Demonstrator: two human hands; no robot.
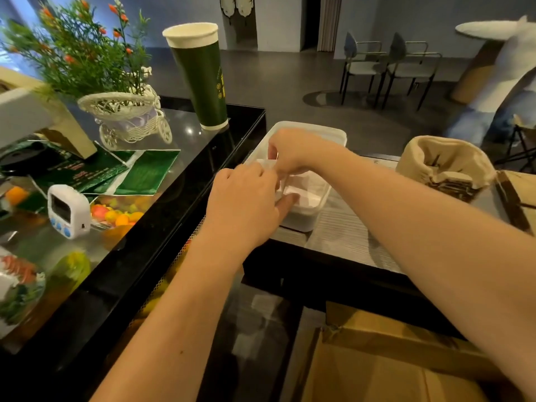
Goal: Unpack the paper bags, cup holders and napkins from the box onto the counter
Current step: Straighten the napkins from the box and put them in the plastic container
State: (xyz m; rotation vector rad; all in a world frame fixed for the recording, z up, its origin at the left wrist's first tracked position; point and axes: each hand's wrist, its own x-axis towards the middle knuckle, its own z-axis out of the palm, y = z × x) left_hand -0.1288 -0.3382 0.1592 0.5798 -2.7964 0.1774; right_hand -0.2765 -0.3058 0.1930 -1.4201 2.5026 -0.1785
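Observation:
A white plastic tub [333, 134] stands on the counter at centre, with white napkins [307, 190] stacked inside it. Both my hands are over the tub. My right hand [293, 152] pinches the top of a white napkin at the tub's left wall. My left hand [246, 201] reaches in from the left, its fingers curled on the same napkin and one finger pressing on the stack. An open cardboard box [385, 364] sits low at the bottom right, below the counter; its contents are hidden.
A tall stack of green paper cups [200, 76] stands behind the tub to the left. Green packets [145, 172], a white timer [68, 210] and a wicker flower cart [127, 117] crowd the glass display top. A cloth basket [446, 166] sits to the right. A person [504, 82] stands far right.

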